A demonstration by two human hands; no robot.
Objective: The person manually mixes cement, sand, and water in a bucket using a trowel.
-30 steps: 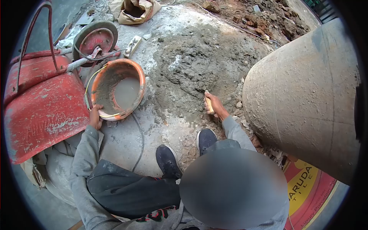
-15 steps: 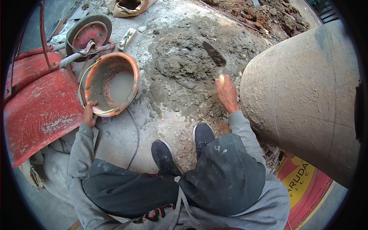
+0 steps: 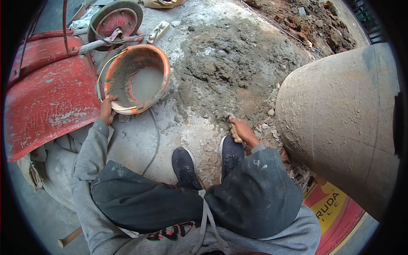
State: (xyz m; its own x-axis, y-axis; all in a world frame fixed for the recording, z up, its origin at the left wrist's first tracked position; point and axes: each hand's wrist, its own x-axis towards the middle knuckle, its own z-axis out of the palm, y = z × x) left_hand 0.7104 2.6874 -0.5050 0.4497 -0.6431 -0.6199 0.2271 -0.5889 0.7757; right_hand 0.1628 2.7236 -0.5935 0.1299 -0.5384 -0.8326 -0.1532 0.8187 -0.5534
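Now my left hand (image 3: 106, 109) clasps the near rim of the orange pan (image 3: 166, 70) while my right hand (image 3: 243, 131) wraps the trowel handle (image 3: 233, 128), blade sunk in the mortar heap (image 3: 225, 68) just ahead — scooping, I'd say — next needs a level lift leftward.

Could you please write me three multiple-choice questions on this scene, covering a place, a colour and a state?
1. Where on the basin does the left hand grip? A near rim B far rim C underside
2. What colour is the basin? A blue B orange C white
3. The right hand is: A open, empty B closed on a wooden handle C inside the basin
Answers: 1 A, fingers curl over the rim nearest the person; 2 B, its wall is orange; 3 B, the handle shows within the fist.
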